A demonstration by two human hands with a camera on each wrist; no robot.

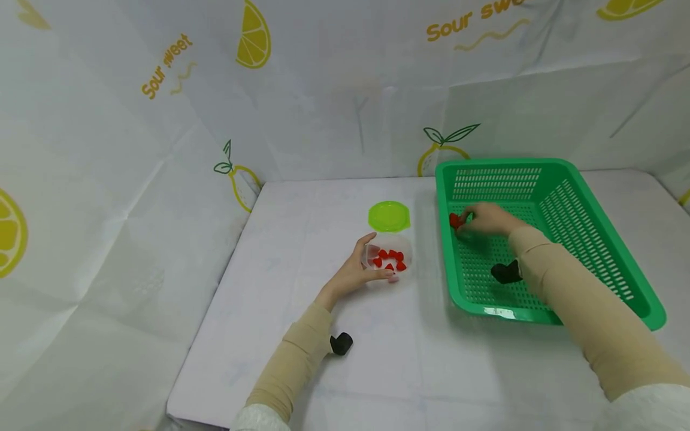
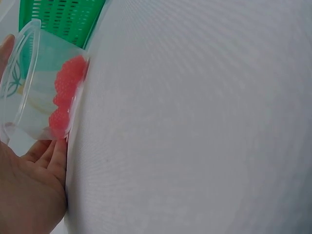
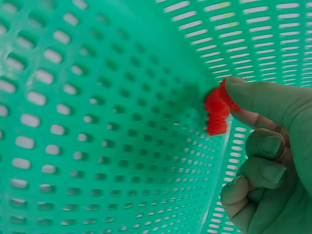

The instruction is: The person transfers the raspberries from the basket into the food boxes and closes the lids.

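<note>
My left hand (image 1: 350,273) is curled round a clear plastic tub (image 2: 48,56) on the table, its thumb on the near side and fingers on the far side. Several red raspberries (image 2: 70,80) lie in the bottom of the tub. Inside the green basket (image 1: 444,263), my right hand (image 1: 487,219) is at the left wall. Its thumb and index finger pinch a red raspberry (image 3: 227,95), while the other fingers curl toward the palm. Just beyond that one, more red raspberry pieces (image 3: 216,117) rest against the basket; their exact number is unclear.
Behind the tub lies a bright green round lid (image 1: 389,216) on the white table (image 1: 302,239). The basket's slotted walls rise around my right hand. A white curtain (image 1: 345,96) with lemon prints hangs along the back and left.
</note>
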